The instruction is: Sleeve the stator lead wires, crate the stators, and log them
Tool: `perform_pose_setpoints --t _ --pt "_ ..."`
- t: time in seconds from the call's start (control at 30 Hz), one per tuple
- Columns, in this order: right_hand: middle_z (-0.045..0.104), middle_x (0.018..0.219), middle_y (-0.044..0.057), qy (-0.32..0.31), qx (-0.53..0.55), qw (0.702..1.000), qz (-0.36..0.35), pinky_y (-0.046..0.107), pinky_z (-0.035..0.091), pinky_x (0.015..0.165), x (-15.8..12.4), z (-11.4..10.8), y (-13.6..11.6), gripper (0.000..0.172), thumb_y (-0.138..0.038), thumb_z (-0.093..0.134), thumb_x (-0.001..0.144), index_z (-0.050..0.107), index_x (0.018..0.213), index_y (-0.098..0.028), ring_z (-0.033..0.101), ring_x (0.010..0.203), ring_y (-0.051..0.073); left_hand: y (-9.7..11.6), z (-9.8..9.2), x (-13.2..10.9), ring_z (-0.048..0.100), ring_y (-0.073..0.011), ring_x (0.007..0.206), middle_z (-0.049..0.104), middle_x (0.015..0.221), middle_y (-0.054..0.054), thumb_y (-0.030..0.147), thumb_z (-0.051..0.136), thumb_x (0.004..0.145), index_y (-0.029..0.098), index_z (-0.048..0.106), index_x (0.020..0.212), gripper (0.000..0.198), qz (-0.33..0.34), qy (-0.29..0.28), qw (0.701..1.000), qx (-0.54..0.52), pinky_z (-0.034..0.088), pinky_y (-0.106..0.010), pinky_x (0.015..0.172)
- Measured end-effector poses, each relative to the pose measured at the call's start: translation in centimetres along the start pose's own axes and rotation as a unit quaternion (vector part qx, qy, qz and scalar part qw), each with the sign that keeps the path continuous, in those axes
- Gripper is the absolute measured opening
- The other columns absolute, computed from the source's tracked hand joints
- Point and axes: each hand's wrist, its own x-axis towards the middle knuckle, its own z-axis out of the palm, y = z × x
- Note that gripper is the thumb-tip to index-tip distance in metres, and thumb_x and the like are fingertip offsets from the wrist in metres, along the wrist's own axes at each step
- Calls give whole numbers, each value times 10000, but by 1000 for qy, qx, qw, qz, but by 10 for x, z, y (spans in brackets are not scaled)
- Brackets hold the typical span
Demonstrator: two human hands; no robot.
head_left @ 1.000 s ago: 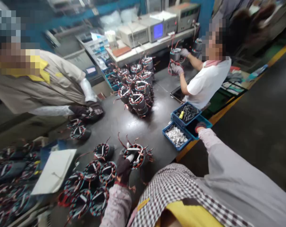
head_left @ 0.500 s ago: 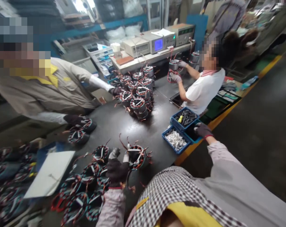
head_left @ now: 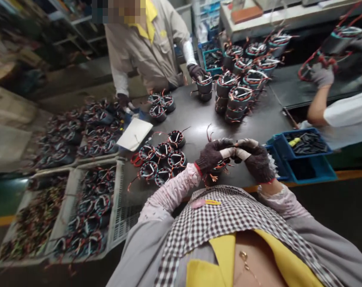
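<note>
Both my hands wear dark knit gloves with taped fingertips. My left hand and my right hand meet fingertip to fingertip above a wound motor stator that lies on the dark table just in front of me. The fingers of both are pinched together on something small that I cannot make out, likely a wire end. Red and copper lead wires stick up behind my left hand. A cluster of several more stators lies to the left of my hands.
Blue bins with dark small parts sit at my right. Stacked stators stand mid-table. A person in a beige jacket handles a stator opposite. Another person's gloved hand holds one at right. White crates of stators sit left.
My right hand has left the blue bins and joined my left hand over the stator. My view has swung left and down. The person opposite now holds a stator near the stacks.
</note>
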Motion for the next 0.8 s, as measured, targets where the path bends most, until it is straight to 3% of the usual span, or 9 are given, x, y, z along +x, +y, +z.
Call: perform_pose_setpoints --t 0.1,0.17,0.3,0.43,0.57,0.63,0.7,0.8 --pt "853 1110 82 -9 -112 989 -93 489 685 1024 2 9 10 237 -462 817 909 795 1044 -268 806 1050 283 -9 -13 -3 763 -208 731 819 844 -54 321 1122 646 161 819 934 448 -18 15 999 -39 634 -362 755" --pt "851 1171 93 -7 -177 976 -128 521 652 1119 3 11 16 254 -468 775 952 816 1115 -278 800 1133 298 -15 -18 -6 754 -184 720 810 841 -36 327 1135 618 166 806 925 478 -24 47 996 -77 627 -332 743" --pt "847 1180 77 1 -158 985 -64 485 707 980 1 18 20 386 -533 778 968 777 1263 -284 811 1070 282 -21 -15 -11 757 -174 739 813 883 -32 425 1144 623 183 764 935 548 -20 71 986 -152 633 -310 724" --pt "839 1051 56 -19 -123 992 -25 402 707 854 -5 15 11 365 -568 827 929 772 1135 -272 806 962 248 -22 -7 -12 757 -178 742 803 890 -25 438 1079 759 203 717 958 475 -13 129 979 -157 643 -318 724" --pt "818 966 41 85 -96 991 -24 362 674 738 -12 -17 6 400 -560 868 882 745 1114 -259 780 808 214 -18 -17 -14 767 -166 773 801 921 -17 360 1030 823 215 729 997 377 11 183 973 -140 634 -286 724" --pt "822 954 51 115 -132 984 -18 382 669 764 -15 -37 10 379 -522 847 879 753 1118 -243 771 788 217 -17 -24 -17 780 -168 791 794 914 -10 318 1043 791 216 732 989 382 -5 195 974 -118 618 -257 688" --pt "837 973 77 100 -207 973 -8 428 670 866 -18 -50 18 327 -474 805 887 785 1102 -229 778 837 239 -19 -28 -19 796 -181 803 793 908 -8 285 1060 741 213 738 985 410 -32 185 977 -97 616 -246 664" --pt "858 1068 120 84 -280 956 4 481 647 1017 -18 -54 30 307 -429 744 918 818 1119 -210 795 977 285 -27 -27 -19 808 -190 807 809 937 -12 256 1067 692 213 747 1003 448 -43 173 980 -86 640 -260 678"
